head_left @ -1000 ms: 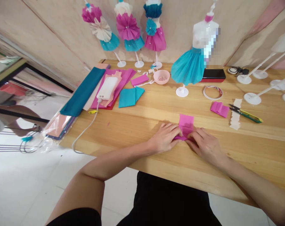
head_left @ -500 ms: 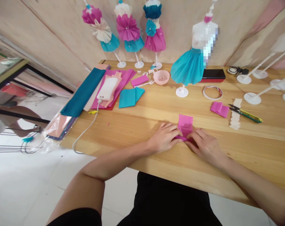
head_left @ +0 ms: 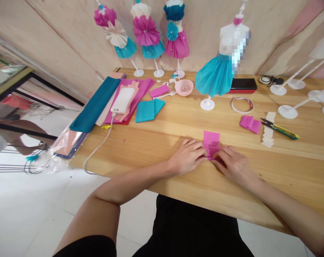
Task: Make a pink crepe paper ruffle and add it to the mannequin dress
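Note:
A strip of pink crepe paper (head_left: pixel 211 142) lies on the wooden table (head_left: pixel 285 171), its lower end folded into pleats. My left hand (head_left: pixel 188 156) presses its left side, fingers pinching the folded edge. My right hand (head_left: pixel 233 165) holds the right side, fingertips on the pleats. The lower part of the paper is hidden under my fingers. Both hands rest on the tabletop close together.
Farther up stand paper-dressed mannequins, including a turquoise skirt (head_left: pixel 214 75), with a pink bowl (head_left: pixel 183 87), a power bank (head_left: pixel 123 100) on paper sheets, a tape roll (head_left: pixel 242 105), and scissors (head_left: pixel 279 131) to the right. The table's near edge runs below my forearms.
The pink paper's lower fold has been drawn in under my fingers, and less of the folded strip shows at left. My hands have closed slightly together on it.

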A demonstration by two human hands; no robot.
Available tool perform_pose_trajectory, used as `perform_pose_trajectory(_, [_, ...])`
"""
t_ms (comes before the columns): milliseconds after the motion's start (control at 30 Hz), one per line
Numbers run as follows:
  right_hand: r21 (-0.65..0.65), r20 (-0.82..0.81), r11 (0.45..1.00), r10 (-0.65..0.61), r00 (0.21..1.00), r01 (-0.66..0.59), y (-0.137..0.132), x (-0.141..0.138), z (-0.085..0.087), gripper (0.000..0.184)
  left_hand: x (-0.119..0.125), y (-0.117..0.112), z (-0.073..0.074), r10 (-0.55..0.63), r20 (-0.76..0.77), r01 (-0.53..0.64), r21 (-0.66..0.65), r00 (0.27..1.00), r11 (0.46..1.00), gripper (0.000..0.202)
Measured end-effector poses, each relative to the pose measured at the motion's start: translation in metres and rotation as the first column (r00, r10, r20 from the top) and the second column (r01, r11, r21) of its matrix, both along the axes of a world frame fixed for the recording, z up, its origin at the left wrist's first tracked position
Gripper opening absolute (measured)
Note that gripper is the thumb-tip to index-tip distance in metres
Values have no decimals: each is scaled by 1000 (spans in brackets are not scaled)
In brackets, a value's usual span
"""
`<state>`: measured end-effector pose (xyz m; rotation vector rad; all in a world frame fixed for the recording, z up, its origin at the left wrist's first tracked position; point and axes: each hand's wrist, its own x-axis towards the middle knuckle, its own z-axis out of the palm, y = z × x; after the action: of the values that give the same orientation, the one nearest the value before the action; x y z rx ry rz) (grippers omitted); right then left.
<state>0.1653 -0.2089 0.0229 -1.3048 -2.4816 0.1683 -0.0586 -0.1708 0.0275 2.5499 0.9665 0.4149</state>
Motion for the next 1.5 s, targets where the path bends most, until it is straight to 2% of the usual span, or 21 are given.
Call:
perform_pose_trajectory(167, [-30,-43,998,-57,997,56,3,5,-3,17,-1,0,1,58,-4,-58,-70,998,996,26])
perform_pose_trajectory(400, [-87,-32,993,-84,996,81,2,8,-4,16,-2,0,1,97,-24,-98,-73,995,992,27])
perform_pose_trajectory(833, [-19,14,991,-131,991,132,4,4,-3,16,0,-2,4,139,-80,-141,-17,987,990,23])
perform_pose_trajectory(1067, [25,49,1000,6,999,-7,6,4,1,12,-1,0,4,32,-62,-34,-17,998,999,21])
perform_pose_trajectory(1500, [-29,13,999,-31,999,31,6,6,-2,12,-1,-1,6,19,-44,-20,-35,999,999,22])
